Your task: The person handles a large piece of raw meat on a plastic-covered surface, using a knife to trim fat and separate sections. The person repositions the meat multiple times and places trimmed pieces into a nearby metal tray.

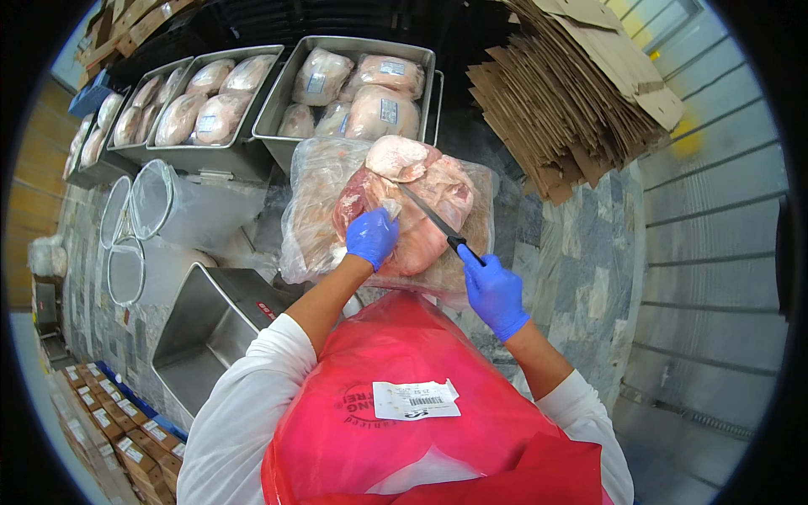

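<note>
on my feed, left hand (373,237) pinches the raw meat (442,189), right hand (495,295) wraps the knife (429,216). i see meat reaching the far edge of the plastic-covered bench (313,244).

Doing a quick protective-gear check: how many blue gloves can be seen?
2: one on the left hand, which grips the meat, and one on the right hand, which holds the knife.
</note>
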Tool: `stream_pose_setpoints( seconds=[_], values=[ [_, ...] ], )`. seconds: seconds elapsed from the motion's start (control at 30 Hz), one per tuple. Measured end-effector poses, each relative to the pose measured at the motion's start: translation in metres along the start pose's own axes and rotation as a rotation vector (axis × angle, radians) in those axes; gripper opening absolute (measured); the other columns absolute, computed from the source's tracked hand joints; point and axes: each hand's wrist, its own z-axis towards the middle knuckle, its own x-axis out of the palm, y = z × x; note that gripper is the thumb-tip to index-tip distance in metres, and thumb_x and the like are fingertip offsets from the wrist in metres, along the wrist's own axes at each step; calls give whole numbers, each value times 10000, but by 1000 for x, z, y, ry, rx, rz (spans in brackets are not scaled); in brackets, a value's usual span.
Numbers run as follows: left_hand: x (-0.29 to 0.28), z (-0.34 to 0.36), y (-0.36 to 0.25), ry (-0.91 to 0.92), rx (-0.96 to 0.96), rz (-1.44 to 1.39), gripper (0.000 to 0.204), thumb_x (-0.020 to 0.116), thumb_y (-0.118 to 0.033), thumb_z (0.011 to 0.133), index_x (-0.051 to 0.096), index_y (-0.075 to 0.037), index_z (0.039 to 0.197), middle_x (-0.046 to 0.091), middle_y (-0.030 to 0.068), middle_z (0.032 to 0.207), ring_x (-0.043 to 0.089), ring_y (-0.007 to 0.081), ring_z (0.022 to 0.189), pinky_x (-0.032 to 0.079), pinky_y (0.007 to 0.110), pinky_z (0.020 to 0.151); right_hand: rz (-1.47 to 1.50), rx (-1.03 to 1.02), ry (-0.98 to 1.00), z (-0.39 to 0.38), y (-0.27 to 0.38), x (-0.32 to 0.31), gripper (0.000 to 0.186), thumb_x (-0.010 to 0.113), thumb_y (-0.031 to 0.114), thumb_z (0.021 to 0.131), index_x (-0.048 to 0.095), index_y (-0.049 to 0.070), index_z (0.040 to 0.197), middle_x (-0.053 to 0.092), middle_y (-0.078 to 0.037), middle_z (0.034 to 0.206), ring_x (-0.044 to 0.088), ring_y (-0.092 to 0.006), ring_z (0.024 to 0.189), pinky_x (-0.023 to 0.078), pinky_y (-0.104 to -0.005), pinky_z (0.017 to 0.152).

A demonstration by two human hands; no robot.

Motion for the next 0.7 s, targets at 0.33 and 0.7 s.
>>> stream_pose_setpoints(
  seconds=[0.33, 0.7],
  values=[
    [9, 1, 12, -50, 54, -100, 205, 616, -224, 874, 689, -33, 860, 705, 245, 798, 707, 421, 760, 557, 533, 701, -341, -128, 202, 94, 71, -30, 415, 605, 157, 926, 649, 160, 1339, 633, -153, 816, 653, -306, 589, 516, -446, 527],
    [4, -9, 7, -85, -4, -125, 209, 683, -255, 857, 668, -47, 858, 696, 219, 756, 702, 402, 735, 556, 516, 677, 25, -146, 895, 356, 49, -112, 323, 741, 153, 830, 759, -5, 1111, 759, -142, 845, 694, -174, 610, 575, -321, 636]
  ],
)
